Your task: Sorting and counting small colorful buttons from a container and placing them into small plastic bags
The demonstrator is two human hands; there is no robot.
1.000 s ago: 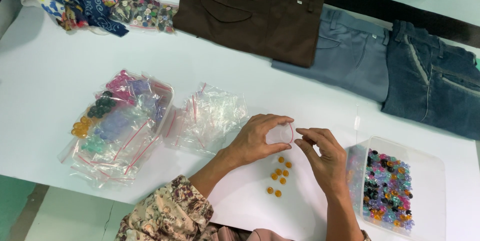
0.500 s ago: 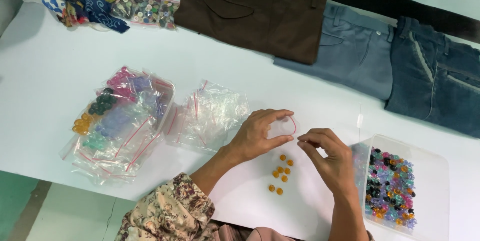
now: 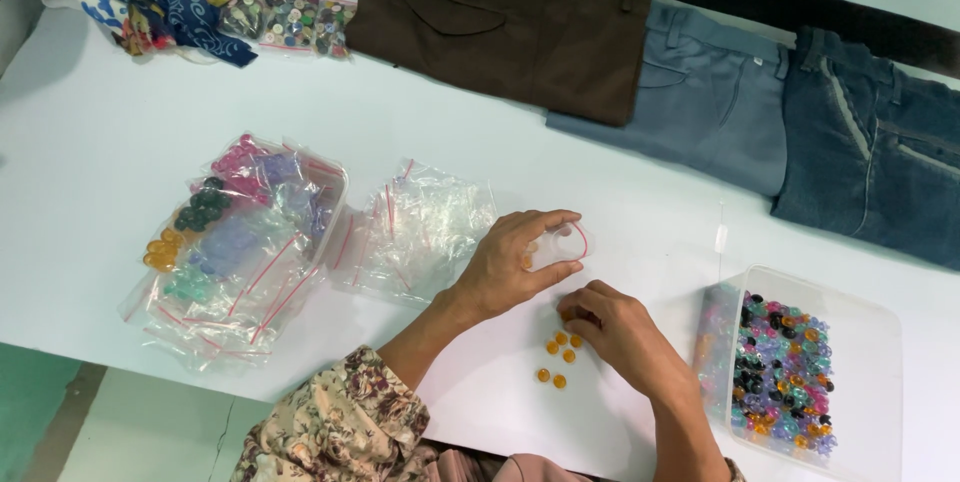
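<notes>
On the white worktop [image 3: 120, 92] | left hand [image 3: 505, 267] fingers closed around small clear bag [image 3: 562, 242] | right hand [image 3: 620, 334] fingers pinching among orange buttons [image 3: 556, 352], several still loose | sorting seems partly done

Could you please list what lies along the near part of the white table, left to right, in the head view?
Clear bag of sorted coloured buttons → pile of empty clear bags → left hand → right hand → clear plastic tub of mixed buttons.

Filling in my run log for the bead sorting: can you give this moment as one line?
left hand: holds small clear bag open | right hand: picking at orange beads on table | mixed-bead tub: at right
</notes>
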